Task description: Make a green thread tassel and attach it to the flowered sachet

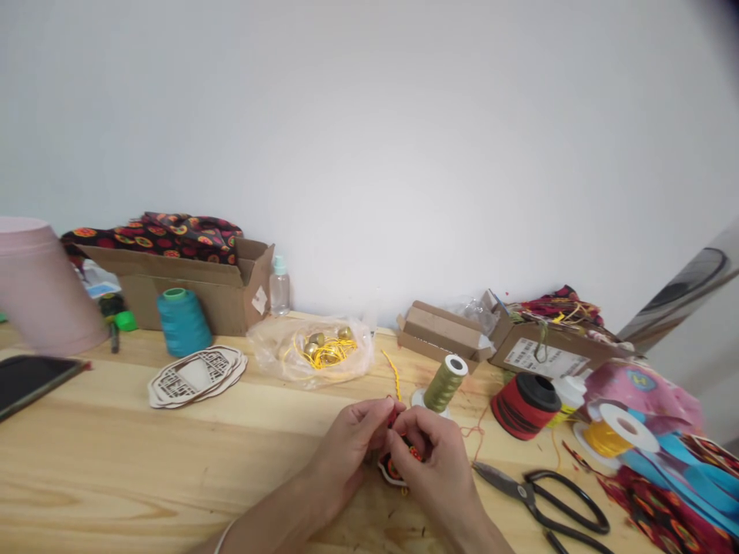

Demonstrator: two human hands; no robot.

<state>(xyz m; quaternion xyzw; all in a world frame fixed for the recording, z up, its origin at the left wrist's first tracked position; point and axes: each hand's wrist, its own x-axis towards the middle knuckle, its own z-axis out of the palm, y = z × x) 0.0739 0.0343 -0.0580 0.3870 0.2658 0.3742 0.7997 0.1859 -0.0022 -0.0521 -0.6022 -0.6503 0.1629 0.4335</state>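
Both my hands meet over the wooden table point(173, 462) near its front middle. My left hand point(352, 446) is closed in a pinch on a small red and black patterned fabric piece point(398, 465). My right hand point(433, 458) is also closed on the same piece, fingers curled over its top. A yellow cord point(394, 373) trails from the piece toward the back. An olive thread spool point(446, 383) stands just behind my hands.
Black scissors point(543, 500) lie right of my hands. A red spool point(525, 405), a yellow spool point(612, 435) and blue ribbon point(681, 469) crowd the right. A teal spool point(183, 322), wooden cutouts point(196, 375), a bag of gold bells point(317, 348), cardboard boxes point(190, 281) and a phone point(31, 378) sit behind and left.
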